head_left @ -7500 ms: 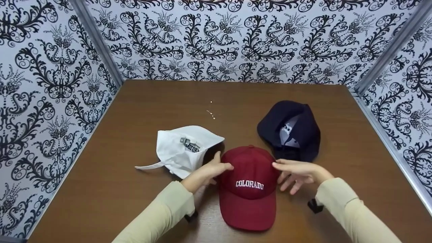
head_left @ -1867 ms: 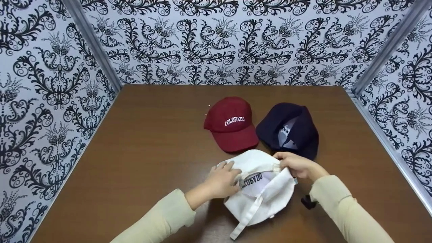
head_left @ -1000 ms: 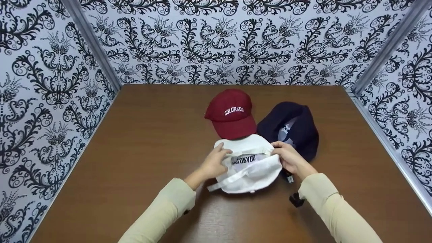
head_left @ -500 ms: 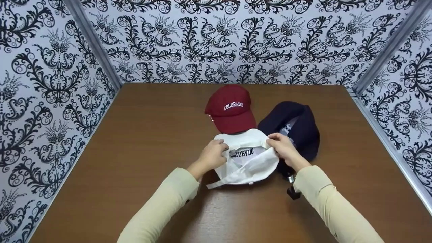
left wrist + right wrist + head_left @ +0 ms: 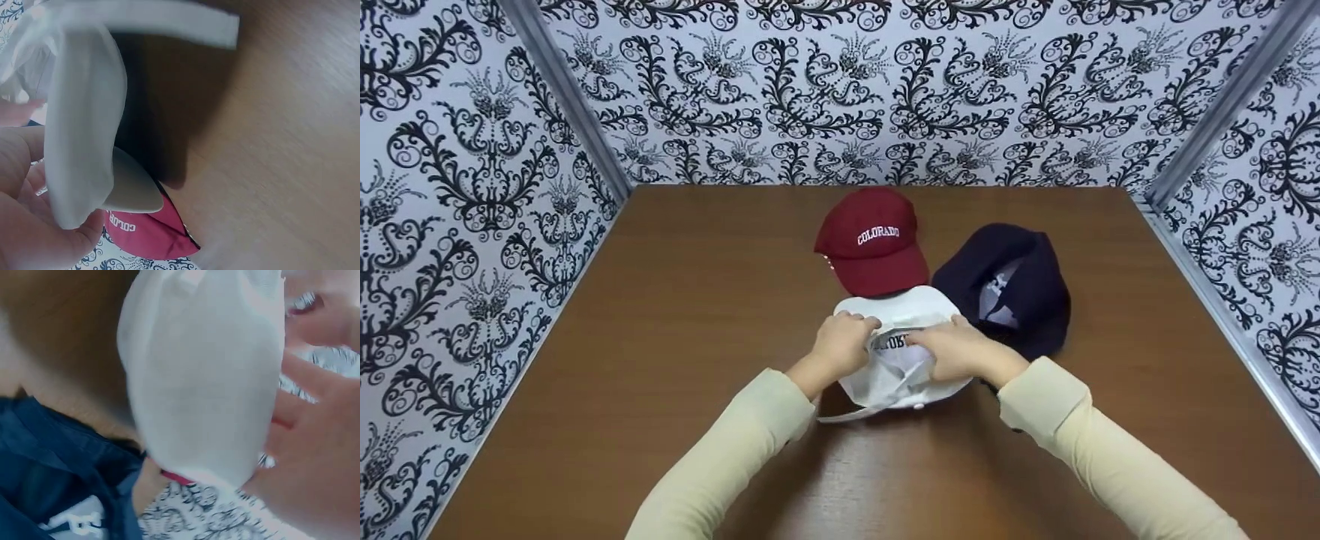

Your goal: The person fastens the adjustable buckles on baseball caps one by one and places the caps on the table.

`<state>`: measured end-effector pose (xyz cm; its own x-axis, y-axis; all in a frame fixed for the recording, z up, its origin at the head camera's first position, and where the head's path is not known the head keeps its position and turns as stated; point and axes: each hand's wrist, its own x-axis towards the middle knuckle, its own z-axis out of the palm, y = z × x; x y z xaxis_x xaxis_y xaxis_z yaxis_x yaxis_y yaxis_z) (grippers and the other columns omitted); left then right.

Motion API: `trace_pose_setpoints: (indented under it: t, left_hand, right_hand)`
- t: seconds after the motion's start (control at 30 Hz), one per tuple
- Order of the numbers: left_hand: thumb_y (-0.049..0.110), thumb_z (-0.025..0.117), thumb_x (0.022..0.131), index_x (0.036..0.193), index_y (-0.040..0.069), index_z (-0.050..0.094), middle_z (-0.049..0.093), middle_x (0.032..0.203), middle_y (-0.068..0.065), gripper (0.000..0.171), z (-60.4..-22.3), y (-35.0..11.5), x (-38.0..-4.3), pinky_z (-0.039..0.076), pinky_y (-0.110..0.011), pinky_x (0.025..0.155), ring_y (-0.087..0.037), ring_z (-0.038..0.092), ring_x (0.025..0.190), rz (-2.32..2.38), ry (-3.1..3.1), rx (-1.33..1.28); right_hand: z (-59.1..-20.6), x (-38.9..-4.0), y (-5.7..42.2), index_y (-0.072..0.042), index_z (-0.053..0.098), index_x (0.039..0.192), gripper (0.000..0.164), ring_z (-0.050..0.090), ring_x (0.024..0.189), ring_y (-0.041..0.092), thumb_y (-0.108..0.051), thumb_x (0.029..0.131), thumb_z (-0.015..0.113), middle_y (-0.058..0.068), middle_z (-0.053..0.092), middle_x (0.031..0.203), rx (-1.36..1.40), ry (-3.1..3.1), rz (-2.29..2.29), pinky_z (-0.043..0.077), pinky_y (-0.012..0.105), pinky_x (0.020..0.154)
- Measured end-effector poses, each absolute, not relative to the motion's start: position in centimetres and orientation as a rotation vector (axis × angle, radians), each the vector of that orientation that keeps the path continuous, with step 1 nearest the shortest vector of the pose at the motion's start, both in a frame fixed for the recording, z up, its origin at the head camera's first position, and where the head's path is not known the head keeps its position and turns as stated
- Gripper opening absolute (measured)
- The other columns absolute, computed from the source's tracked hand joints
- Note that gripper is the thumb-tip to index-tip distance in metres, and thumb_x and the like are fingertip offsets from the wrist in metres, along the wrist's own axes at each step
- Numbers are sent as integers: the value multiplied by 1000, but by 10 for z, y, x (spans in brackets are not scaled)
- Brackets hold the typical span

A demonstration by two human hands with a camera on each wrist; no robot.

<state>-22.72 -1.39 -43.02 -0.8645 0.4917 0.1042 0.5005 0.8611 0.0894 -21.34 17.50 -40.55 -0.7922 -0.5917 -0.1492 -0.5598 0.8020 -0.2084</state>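
Observation:
The white cap (image 5: pixel 894 306) is upside down in front of the red cap, its opening toward me and black lettering visible inside. My left hand (image 5: pixel 842 346) grips its left rim; the left wrist view shows thumb and fingers around the white cloth (image 5: pixel 84 135). My right hand (image 5: pixel 964 351) reaches over the opening from the right. In the right wrist view its spread fingers (image 5: pixel 315 377) lie behind the cap's side (image 5: pixel 202 382). A loose strap (image 5: pixel 851 416) hangs at the lower left. Part of the lettering is hidden by the right hand.
A red cap (image 5: pixel 870 244) reading COLORADO stands behind the white brim, close to it. To the right, a navy cap (image 5: pixel 1039 300) lies with its opening showing. Patterned walls (image 5: pixel 840 90) enclose the brown table (image 5: pixel 660 315) at the back and sides.
The white cap came from the left to the middle, and the red cap was moved back. Lately my right hand left the white cap's right rim and shifted left over its opening.

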Motion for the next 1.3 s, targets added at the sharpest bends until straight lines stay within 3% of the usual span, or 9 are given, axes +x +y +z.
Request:
trace_pose_setpoints:
  t: [0.1,0.27,0.4,0.5,0.6,0.77,0.9,1.03,1.3]
  left_hand:
    - [8,59,68,101,13,62,65,90,-6,34,-430,-12,-227,47,-39,68,-26,60,81,-265,-3002,-738]
    - [10,53,74,99,11,63,63,90,-7,27,-428,-11,-225,47,-38,69,-24,60,85,-506,-3035,-619]
    - [10,48,79,89,10,64,61,85,-6,19,-424,-12,-226,46,-40,70,-23,58,82,-688,-3019,-525]
    - [11,47,81,86,9,63,64,85,-7,17,-421,-15,-228,45,-41,70,-25,59,82,-833,-2993,-475]
    - [11,48,82,84,7,63,65,81,-7,16,-417,-17,-230,45,-38,66,-25,59,77,-974,-2968,-462]
    - [13,46,85,83,8,59,57,73,-3,14,-409,-23,-230,40,-27,58,-15,50,66,-1222,-2913,-544]
    - [13,45,87,90,6,59,59,82,-6,16,-404,-27,-231,37,-24,62,-12,46,71,-1518,-2870,-597]
    - [5,44,82,96,1,58,60,90,-9,21,-400,-30,-230,35,-21,66,-10,45,75,-1743,-2821,-629]
    - [1,46,71,97,3,62,56,100,-3,31,-398,-37,-229,35,-22,77,-9,43,92,-1854,-2878,-745]
  right_hand:
    - [-412,-207,172,-12,63,94,35,59,90,27,-33,67,70,6,67,91,-919,2845,3,26,58,92]
    - [-422,-202,178,-13,60,67,8,57,64,24,-17,64,66,4,61,60,-1089,2979,171,32,53,86]
    - [-419,-204,189,-14,54,56,10,54,56,19,-6,58,59,-2,52,49,-1198,2994,-12,33,57,87]
    - [-410,-208,199,-13,54,55,10,52,54,15,-4,60,55,-6,52,49,-1205,2952,-229,36,52,83]
    - [-401,-213,208,-11,57,60,12,49,56,11,-2,63,50,-4,55,56,-1167,2859,-444,42,37,72]
    - [-388,-219,220,-6,60,65,17,39,55,4,2,65,45,-4,49,58,-999,2650,-812,33,18,51]
    - [-382,-222,229,-1,59,67,17,35,53,2,6,65,44,-7,42,58,-878,2494,-1052,30,17,49]
    - [-383,-225,237,3,57,71,15,39,57,3,8,65,44,-9,45,60,-795,2330,-1285,33,18,51]
    - [-392,-230,255,-12,58,70,27,48,69,4,8,68,40,-10,55,69,-719,2058,-1612,40,19,62]
